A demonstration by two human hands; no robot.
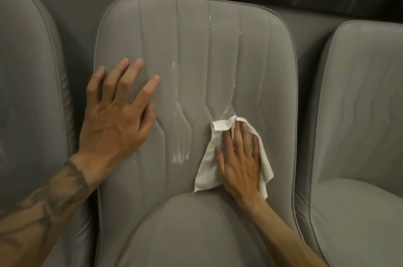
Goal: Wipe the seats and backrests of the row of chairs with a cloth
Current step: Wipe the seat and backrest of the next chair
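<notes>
White crumpled cloth [206, 172] under right hand [239, 158].

L hand [117, 114] flat, splayed; R hand [238, 157] prob. flat, palm down.

Nothing legible here: no text, label, brand or number. The dark tattoo [72, 179] on the bare forearm [32, 229], just left of the grey stitched leather backrest [218, 48], is blurred ink; can't tell whether it holds letters.
</notes>
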